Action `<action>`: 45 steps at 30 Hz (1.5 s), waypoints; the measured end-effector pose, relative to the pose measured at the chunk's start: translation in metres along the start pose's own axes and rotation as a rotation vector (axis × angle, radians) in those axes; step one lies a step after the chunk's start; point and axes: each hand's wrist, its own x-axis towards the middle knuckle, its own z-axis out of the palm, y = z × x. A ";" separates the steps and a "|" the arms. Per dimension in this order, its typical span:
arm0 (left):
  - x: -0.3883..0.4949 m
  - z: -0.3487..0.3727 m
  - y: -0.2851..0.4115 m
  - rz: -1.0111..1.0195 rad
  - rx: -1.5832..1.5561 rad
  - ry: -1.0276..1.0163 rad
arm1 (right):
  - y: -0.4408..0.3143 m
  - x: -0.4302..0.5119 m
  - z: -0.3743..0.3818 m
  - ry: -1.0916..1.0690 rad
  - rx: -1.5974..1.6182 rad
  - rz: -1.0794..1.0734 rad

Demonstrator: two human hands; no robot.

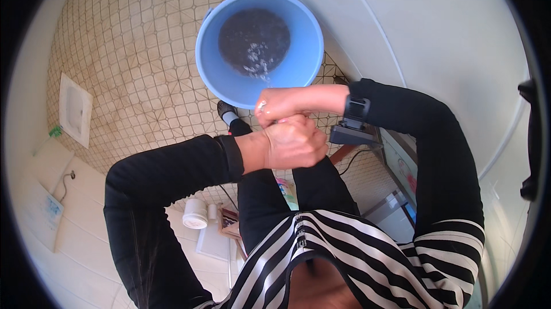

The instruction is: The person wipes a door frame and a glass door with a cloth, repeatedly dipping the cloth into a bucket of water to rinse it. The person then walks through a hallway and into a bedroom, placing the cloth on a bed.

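Both fists are clenched and pressed together in front of my body, closed around a wet item that their fingers mostly hide; I cannot tell what it is. My left hand [297,142] lies nearer to me, its knuckles facing up. Just beyond it, my right hand [280,104] overlaps the near rim of a large blue plastic bucket [208,57]. A small white, shiny patch shows at the right fist. Water runs down from there into the bucket, splashing on the dark water [254,35] inside.
The bucket stands on a tiled floor [142,50] beside a pale wall [430,20]. A white floor basin or tray [75,110] lies at the left. A white tub [195,214] is at the lower left. A dark device [351,134] is strapped to my right wrist, near a cable and a glass-panelled frame [398,158].
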 end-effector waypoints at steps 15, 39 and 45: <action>-0.056 -0.099 0.051 -0.619 -0.158 0.446 | 0.001 -0.054 0.133 0.733 0.916 -0.686; 0.147 0.099 0.451 0.572 0.182 -0.273 | 0.364 -0.267 0.500 2.547 0.569 -1.087; 0.228 0.179 0.581 0.317 -0.558 -0.652 | 0.509 -0.305 0.597 2.463 0.665 -0.808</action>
